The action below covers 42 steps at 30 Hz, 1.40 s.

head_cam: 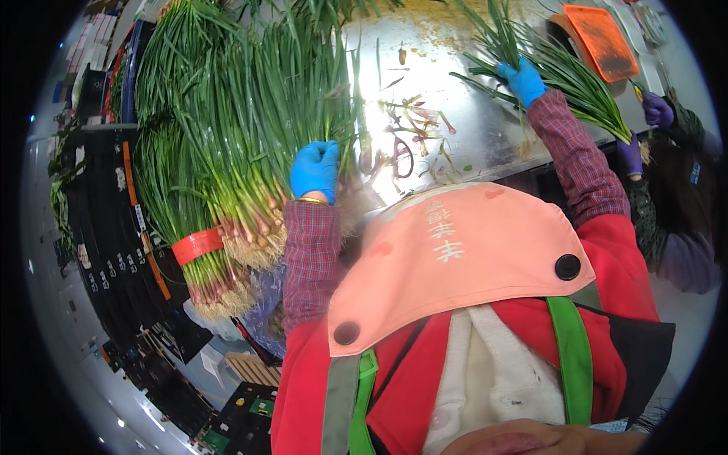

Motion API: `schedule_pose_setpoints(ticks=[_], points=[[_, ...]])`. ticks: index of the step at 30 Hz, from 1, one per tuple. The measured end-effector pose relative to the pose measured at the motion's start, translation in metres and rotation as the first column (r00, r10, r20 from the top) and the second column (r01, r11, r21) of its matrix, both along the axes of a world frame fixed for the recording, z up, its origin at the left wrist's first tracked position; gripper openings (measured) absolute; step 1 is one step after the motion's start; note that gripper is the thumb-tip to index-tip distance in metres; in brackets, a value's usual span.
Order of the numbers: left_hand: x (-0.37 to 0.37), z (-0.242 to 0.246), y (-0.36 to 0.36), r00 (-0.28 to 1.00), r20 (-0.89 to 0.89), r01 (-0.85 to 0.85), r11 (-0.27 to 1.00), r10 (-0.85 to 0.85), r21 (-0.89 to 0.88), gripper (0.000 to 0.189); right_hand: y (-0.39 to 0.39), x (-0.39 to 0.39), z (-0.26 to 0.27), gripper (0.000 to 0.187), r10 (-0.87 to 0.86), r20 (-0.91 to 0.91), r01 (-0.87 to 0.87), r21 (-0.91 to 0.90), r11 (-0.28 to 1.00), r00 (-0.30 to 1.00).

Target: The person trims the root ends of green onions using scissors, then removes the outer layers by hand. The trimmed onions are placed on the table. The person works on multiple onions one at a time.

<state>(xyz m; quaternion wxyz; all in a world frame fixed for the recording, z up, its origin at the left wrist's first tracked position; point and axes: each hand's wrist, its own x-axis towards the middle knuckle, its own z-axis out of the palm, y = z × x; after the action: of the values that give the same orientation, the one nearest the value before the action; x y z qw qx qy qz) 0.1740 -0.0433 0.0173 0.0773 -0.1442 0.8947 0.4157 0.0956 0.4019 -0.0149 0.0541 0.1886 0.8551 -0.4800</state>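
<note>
My left hand (315,169), in a blue glove, has its fingers curled at the right edge of a large pile of green onions (244,136). Stalks run up just beyond the fingertips and blurred roots show beside the wrist; whether the fingers grip any is unclear. My right hand (520,82), gloved in blue too, is closed around a few green onion stalks (500,31), leaves up, with thin roots hanging below. Between the hands, dark-handled scissors (402,157) lie among peeled scraps (421,122) on the metal table (483,136).
At left, a red band (197,245) wraps one bunch, roots down. A co-worker's purple-gloved hands (630,153) are at the right, near another green onion bunch (591,99) and a yellow-handled tool (638,92). An orange plastic container (603,42) sits at the upper right. Black crates (102,187) stand left.
</note>
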Motion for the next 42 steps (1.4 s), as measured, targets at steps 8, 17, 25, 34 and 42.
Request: schedule_pose_setpoints(ticks=[8, 17, 25, 34, 42], points=[[0.015, -0.024, -0.018, 0.98, 0.088, 0.201, 0.881, -0.181, -0.429, 0.035, -0.067, 0.006, -0.01, 0.063, 0.411, -0.249, -0.106, 0.734, 0.671, 0.877], [0.009, -0.034, -0.027, 0.963, 0.001, 0.22, 0.785, -0.269, -0.579, 0.026, -0.186, 0.028, 0.018, 0.031, 0.688, 0.167, -0.54, -0.501, 0.676, 0.707], [0.014, 0.048, 0.024, 0.957, -0.274, 0.089, 0.995, -0.098, -0.048, 0.017, -0.245, 0.02, 0.067, 0.038, 0.471, 0.034, -0.245, -0.819, 0.518, 0.882], [0.002, 0.043, 0.064, 0.98, 0.064, -0.12, 0.312, 0.186, 0.942, 0.013, -0.223, 0.014, 0.088, 0.032, 0.387, -0.162, -0.368, -0.749, 0.55, 0.908], [0.033, 0.05, 0.048, 0.773, -0.628, 0.265, 0.946, -0.092, 0.188, 0.011, -0.191, -0.025, 0.054, 0.029, 0.098, 0.114, 0.046, -0.848, 0.528, 0.989]])
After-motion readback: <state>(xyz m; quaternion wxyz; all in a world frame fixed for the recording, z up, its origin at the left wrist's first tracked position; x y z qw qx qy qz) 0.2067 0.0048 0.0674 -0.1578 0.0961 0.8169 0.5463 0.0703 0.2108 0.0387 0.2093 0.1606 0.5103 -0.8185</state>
